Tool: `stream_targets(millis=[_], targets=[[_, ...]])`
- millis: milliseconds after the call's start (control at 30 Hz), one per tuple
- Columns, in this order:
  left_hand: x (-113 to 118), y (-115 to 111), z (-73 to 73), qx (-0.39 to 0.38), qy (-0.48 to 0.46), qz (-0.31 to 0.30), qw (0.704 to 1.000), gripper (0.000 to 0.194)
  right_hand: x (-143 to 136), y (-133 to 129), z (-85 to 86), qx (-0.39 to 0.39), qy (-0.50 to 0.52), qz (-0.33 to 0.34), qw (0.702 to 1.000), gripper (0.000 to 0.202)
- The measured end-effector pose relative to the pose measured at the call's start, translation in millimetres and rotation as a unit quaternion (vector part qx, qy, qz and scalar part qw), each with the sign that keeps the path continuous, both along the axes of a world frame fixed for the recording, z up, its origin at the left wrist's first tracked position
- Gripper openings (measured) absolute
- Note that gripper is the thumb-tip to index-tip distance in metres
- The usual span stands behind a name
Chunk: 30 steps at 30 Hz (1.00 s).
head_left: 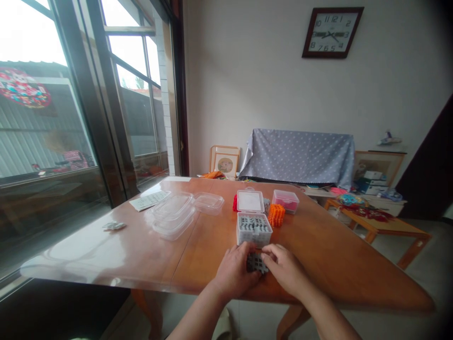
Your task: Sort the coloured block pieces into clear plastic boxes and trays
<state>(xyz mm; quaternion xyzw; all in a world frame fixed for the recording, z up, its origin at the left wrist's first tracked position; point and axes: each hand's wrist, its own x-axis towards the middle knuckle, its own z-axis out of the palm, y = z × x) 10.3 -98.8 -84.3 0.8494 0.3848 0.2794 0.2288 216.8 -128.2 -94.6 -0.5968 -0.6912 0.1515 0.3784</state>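
Observation:
Near the table's front edge, my left hand (pixel 236 268) and my right hand (pixel 284 267) close from either side on a grey plastic grid piece (pixel 257 263). Part of the piece is covered by my fingers, and I cannot tell if it is one layer or several. Just beyond my fingertips stands a clear plastic box (pixel 254 237) with its lid (pixel 250 201) tipped up at the back. Rows of grey plastic pieces (pixel 252 222) fill that box. To its right is a bundle of orange plastic pieces (pixel 276 215), with red pieces (pixel 234 203) behind on the left.
A lidded box of pink contents (pixel 286 201) stands at the back right. Clear plastic containers (pixel 173 215), a printed sheet (pixel 150 200) and a small whitish packet (pixel 113 226) lie on the left of the wooden table (pixel 205 255). A low side table (pixel 384 224) stands beyond, right.

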Motion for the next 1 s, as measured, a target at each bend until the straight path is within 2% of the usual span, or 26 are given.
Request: stream_targets(millis=[167, 300, 400, 467, 600, 700, 800, 900, 1000], targets=[[0, -2, 1.0, -0.005, -0.005, 0.002, 1.0, 0.054, 0, 3, -9.7, -0.017, 0.014, 0.001, 1.0, 0.019], [0, -1, 0.5, -0.006, 0.009, 0.008, 1.0, 0.06, -4, 5, -5.9, -0.044, 0.137, 0.022, 0.989, 0.019], [1, -2, 0.9, -0.008, 0.021, 0.018, 1.0, 0.061, -4, 1, 7.9, -0.084, 0.234, 0.064, 0.966, 0.025], [1, -2, 1.1, -0.011, 0.023, 0.021, 0.999, 0.059, 0, -2, 21.5, -0.089, 0.257, 0.074, 0.96, 0.029], [1, -1, 0.3, -0.009, 0.011, 0.018, 1.0, 0.059, 15, 2, 49.6, -0.079, 0.271, 0.038, 0.959, 0.038], [1, -1, -0.8, -0.004, 0.016, 0.023, 1.0, 0.053, 21, 18, 65.2, -0.036, 0.263, 0.006, 0.964, 0.045], [2, 0, -1.3, -0.001, 0.023, 0.023, 0.999, 0.049, 19, 42, 74.3, 0.026, 0.221, -0.003, 0.975, 0.043], [1, 0, -1.2, -0.002, 0.024, 0.022, 0.999, 0.047, 13, 67, 76.8, 0.08, 0.155, 0.024, 0.984, 0.035], [1, 0, -0.4, -0.007, 0.026, 0.021, 0.999, 0.046, 9, 86, 73.7, 0.092, 0.074, 0.05, 0.992, 0.028]])
